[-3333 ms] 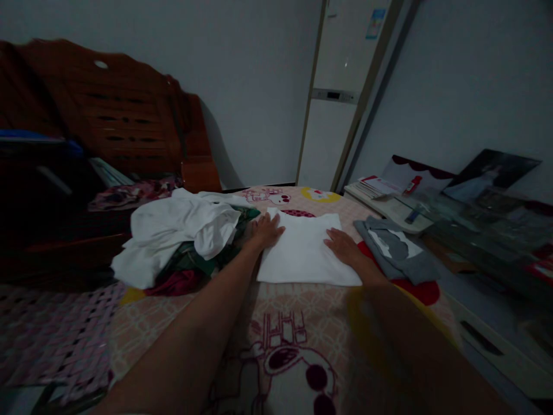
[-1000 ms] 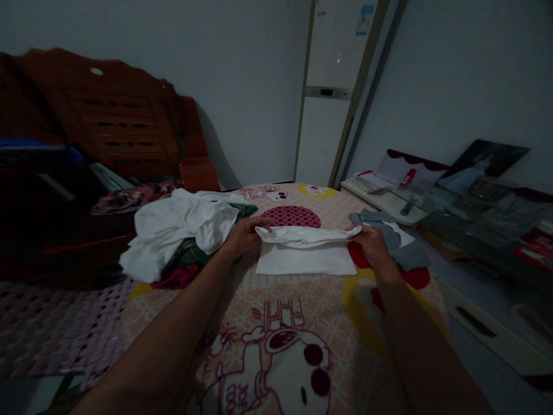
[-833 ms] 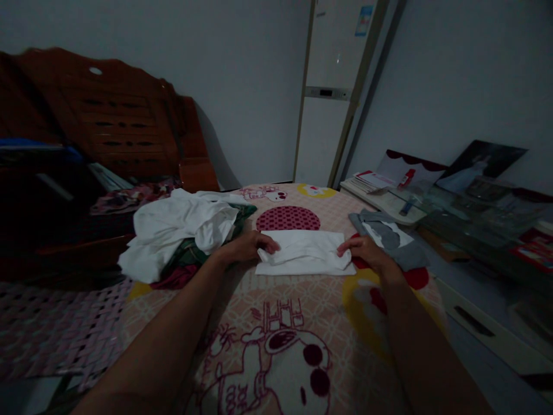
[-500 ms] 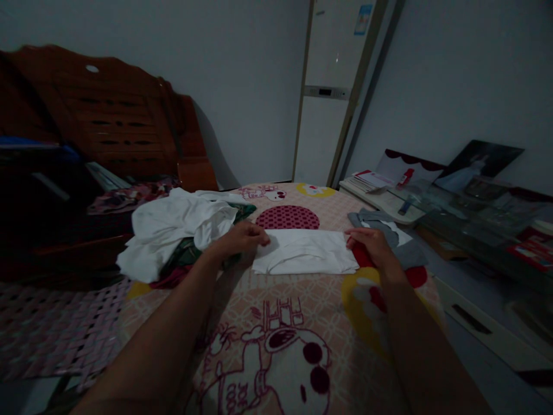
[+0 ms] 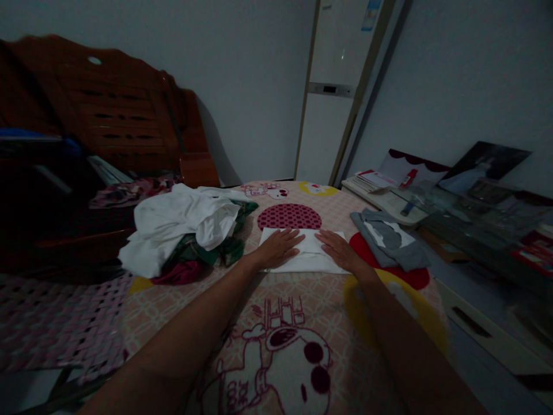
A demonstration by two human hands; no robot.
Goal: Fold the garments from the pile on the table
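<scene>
A white garment (image 5: 309, 262), folded into a flat rectangle, lies on the patterned table cover (image 5: 181, 323). My left hand (image 5: 279, 249) rests flat on its left part with the fingers stretched out. On the right part, my right hand (image 5: 339, 252) also lies flat, fingers extended and pointing inward. Both palms press on the cloth and neither grips it. Parts of the garment are hidden under the hands. To the left sits a loose heap of white clothes (image 5: 173, 225), with green and dark red cloth beneath. A folded grey garment (image 5: 386, 239) lies on the right.
A wooden chair (image 5: 112, 115) stands at the back left, with items piled on its seat. At the right is a glass shelf (image 5: 458, 219) holding papers and boxes. A tall white cabinet-like unit (image 5: 326, 132) is in the back corner.
Both hands have let go of the garment's left and right edges and moved inward, now spread flat on top of it. The view has shifted slightly.
</scene>
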